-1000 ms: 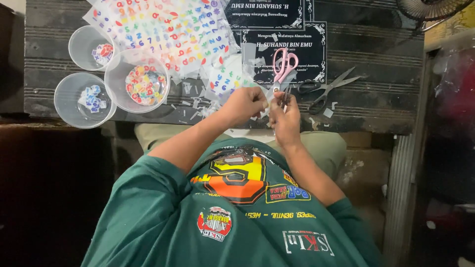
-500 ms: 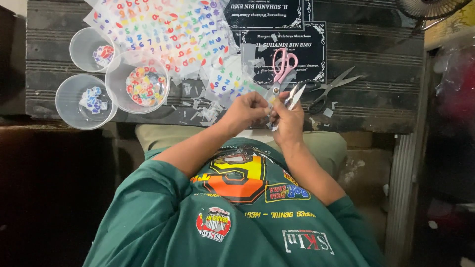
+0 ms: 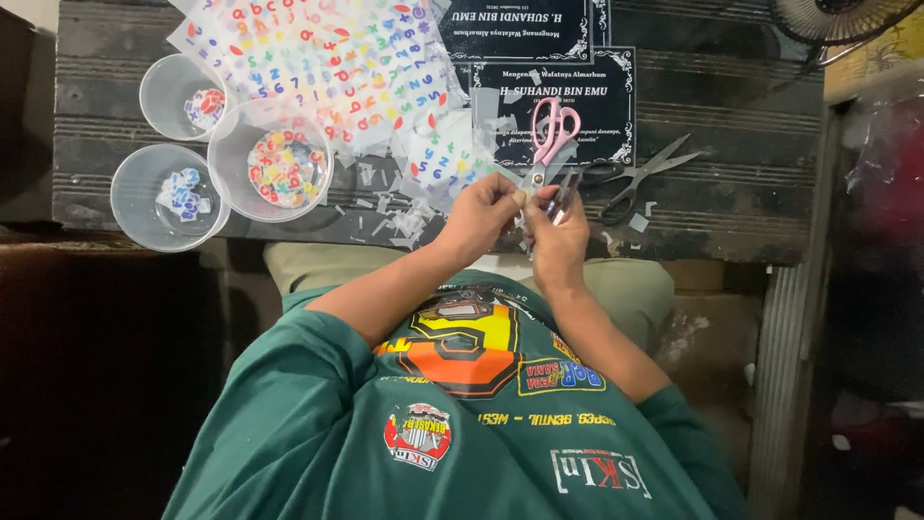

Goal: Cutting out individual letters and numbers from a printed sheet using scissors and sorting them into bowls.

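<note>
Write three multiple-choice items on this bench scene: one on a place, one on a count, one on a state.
1. Where do the pink-handled scissors lie?
A. on the black printed plaque
B. in a cup
C. on the floor

2. How many clear plastic cups stand on the dark wooden bench?
A. one
B. three
C. five

3. What is the right hand doing?
A. resting flat
B. gripping a small metal tool
C. holding a cup

Key: 1 A, the pink handles rest on the plaque. 2 B, three cups cluster at the bench's left end. 3 B, its fingers close on the tool, close to the left hand.
</note>
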